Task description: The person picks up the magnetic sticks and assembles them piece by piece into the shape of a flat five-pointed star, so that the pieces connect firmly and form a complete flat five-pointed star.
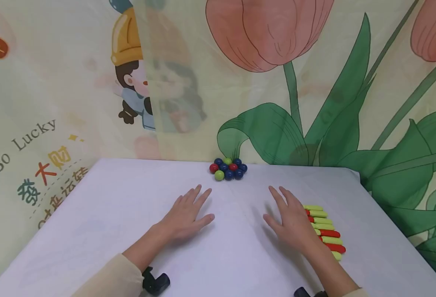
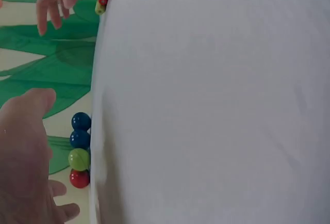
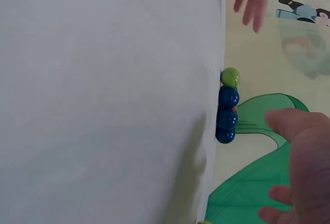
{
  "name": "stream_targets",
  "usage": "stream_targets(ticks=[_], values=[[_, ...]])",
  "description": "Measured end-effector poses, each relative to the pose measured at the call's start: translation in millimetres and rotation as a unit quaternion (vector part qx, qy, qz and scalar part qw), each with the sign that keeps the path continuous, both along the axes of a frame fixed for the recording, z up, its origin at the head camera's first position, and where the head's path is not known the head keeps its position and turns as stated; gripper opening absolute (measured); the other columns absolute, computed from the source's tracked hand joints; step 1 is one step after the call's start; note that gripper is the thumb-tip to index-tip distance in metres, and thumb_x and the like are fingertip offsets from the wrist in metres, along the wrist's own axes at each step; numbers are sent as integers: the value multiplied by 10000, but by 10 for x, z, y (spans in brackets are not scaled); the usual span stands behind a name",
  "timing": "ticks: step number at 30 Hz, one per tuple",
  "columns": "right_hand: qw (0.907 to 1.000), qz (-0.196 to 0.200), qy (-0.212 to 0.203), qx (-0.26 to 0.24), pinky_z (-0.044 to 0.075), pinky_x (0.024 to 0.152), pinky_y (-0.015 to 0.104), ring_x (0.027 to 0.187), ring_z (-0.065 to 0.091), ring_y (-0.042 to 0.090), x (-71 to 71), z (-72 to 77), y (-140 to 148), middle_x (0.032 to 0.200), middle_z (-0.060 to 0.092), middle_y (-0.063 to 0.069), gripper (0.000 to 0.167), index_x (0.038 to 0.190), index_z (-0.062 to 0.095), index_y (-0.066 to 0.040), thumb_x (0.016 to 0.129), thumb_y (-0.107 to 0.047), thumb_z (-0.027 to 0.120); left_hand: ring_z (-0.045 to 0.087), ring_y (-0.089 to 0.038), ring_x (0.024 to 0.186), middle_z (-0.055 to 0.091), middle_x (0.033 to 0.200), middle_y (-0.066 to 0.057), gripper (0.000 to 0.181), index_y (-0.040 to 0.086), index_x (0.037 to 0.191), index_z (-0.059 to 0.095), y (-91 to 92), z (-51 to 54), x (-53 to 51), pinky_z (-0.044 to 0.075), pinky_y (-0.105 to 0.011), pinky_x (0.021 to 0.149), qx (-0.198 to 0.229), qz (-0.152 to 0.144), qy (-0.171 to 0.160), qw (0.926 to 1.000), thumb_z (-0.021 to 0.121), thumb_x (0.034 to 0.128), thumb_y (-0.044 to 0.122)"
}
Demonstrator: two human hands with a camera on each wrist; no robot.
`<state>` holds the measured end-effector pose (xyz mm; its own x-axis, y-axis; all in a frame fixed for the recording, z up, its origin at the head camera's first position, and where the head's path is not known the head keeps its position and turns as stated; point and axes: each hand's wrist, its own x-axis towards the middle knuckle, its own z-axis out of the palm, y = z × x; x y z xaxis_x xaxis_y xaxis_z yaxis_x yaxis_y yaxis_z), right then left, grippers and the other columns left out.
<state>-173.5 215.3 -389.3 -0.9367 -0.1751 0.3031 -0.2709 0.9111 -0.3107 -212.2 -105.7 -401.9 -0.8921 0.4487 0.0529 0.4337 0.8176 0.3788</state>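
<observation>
Both hands hover above the white table with fingers spread and nothing held. In the head view the left hand [image 1: 186,214] is left of centre, and the right hand [image 1: 290,220] is right of centre, just left of a row of yellow-green and red sticks [image 1: 329,233], covering some of their left ends. A cluster of blue, red and green balls [image 1: 228,175] lies beyond both hands at the far edge. The left wrist view shows the left hand [image 2: 26,157] beside the balls [image 2: 79,159]; the right wrist view shows the right hand [image 3: 309,167] and balls [image 3: 227,118].
The white cloth-covered table [image 1: 225,255] reaches back to a wall hanging [image 1: 181,82] printed with tulips, leaves and a cartoon child. Black wrist devices [image 1: 156,283] sit at both wrists near the bottom of the head view.
</observation>
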Motion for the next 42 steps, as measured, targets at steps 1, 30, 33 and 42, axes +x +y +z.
stream_targets(ticks=[1,30,33,42], values=[[10000,2,23,-67,408,1080,701,1446,370,477,22,1,27,1595,364,265,780,1608,336,-135,949,-292,722,206,-429,1576,193,1719,-174,773,184,1656,236,4,-15,-11,178,-663,1238,28,21,-49,10000,465,1028,571],[9929,-845,-591,-599,529,679,193,863,622,141,577,103,947,990,726,15,173,1098,709,-80,925,-66,705,465,-414,1396,573,1450,-201,594,54,1519,467,455,-203,-524,253,-588,1214,1631,1611,302,9729,591,968,237],[9903,-842,-921,-602,526,676,188,879,625,150,589,90,990,990,723,1,163,1088,716,-87,925,-96,727,496,-398,1370,612,1402,-187,574,55,1506,482,493,-216,-581,260,-577,1209,1836,1722,332,9672,596,966,213],[9863,-768,-1401,-414,537,710,202,910,631,178,585,35,1010,1037,736,23,181,1082,726,-74,903,-55,705,569,-413,1273,670,1299,-177,522,57,1461,527,621,-221,-698,178,-626,1225,2549,2164,481,9412,593,951,148]])
